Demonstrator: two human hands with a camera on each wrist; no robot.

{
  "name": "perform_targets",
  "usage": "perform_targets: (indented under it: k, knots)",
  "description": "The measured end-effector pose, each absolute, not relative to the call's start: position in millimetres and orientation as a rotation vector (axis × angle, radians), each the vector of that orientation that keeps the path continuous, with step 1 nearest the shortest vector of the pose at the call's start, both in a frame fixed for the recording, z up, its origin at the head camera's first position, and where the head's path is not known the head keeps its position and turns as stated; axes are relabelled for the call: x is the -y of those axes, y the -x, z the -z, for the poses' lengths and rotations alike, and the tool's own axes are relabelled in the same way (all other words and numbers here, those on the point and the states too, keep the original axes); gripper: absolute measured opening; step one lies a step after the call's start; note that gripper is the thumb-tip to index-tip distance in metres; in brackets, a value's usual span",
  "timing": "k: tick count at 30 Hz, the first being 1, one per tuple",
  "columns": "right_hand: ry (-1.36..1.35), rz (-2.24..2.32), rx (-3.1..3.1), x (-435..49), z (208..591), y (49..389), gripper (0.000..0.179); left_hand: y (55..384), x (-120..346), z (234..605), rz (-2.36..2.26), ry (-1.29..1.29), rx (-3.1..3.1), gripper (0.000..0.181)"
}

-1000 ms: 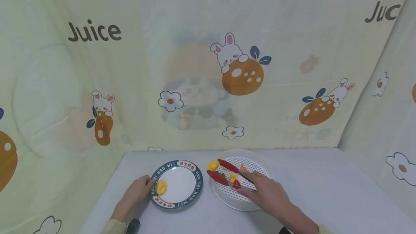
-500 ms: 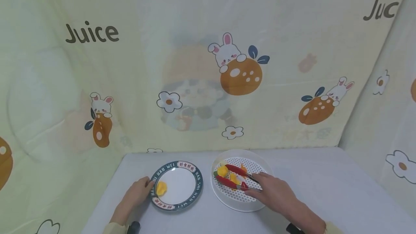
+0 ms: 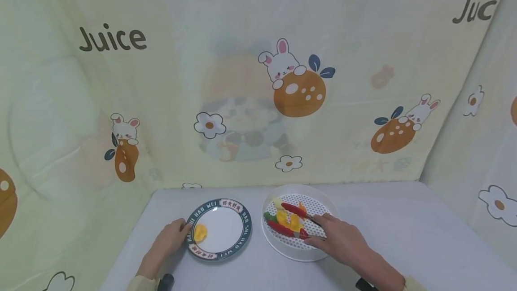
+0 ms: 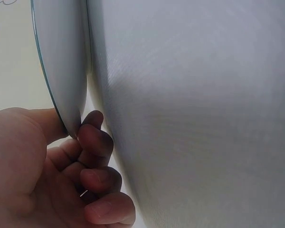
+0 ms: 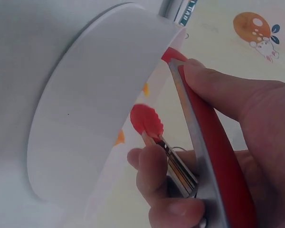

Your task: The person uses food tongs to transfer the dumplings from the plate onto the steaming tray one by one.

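My left hand (image 3: 169,239) pinches the left rim of a white plate (image 3: 224,230) with a dark patterned border. In the left wrist view, my thumb and curled fingers (image 4: 96,137) hold that rim. A yellow piece (image 3: 200,232) lies at the plate's left side. My right hand (image 3: 337,237) grips metal tongs (image 5: 199,128) with red tips and a red handle. Their spread tips reach down into a round white perforated basket (image 3: 288,254). Between the tips lie yellow pieces (image 3: 295,223); a green piece (image 3: 269,217), an orange piece (image 3: 302,206) and a pale piece (image 3: 277,203) surround them.
Plate and basket stand side by side on a white-covered table (image 3: 383,219). Behind it hangs a pale curtain (image 3: 242,21) printed with rabbits, oranges and flowers. A second curtain panel (image 3: 464,156) closes the right side.
The tongs have moved right from the basket's left rim to over its inside, carrying a yellow piece. Their tips have spread, and that piece now lies in the basket. My left hand stays at the plate.
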State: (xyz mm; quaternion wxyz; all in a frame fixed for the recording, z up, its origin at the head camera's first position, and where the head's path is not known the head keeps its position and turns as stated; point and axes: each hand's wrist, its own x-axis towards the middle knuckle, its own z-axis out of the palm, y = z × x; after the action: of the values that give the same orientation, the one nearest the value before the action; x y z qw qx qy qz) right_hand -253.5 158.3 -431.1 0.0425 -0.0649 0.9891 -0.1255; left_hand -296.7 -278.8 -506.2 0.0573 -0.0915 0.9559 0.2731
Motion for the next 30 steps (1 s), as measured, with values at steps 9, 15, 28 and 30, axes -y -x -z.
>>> perform_targets:
  k: [9,15,28,30]
  knots:
    - [0.084,0.472,-3.081,-155.1,429.2,253.5,0.100,296.9,279.2,504.4,-0.820,0.268,-2.904,0.027]
    - [0.075,0.561,-3.045,-148.0,423.3,253.4,0.107,296.2,278.3,506.2,-0.826,0.258,-2.908,0.028]
    - [0.180,0.684,-3.010,-107.4,413.7,251.5,0.099,297.7,277.9,508.0,-0.817,0.271,-2.897,0.027]
    - [0.196,0.695,-3.014,-99.5,414.1,253.5,0.096,297.7,278.0,506.7,-0.817,0.273,-2.895,0.027]
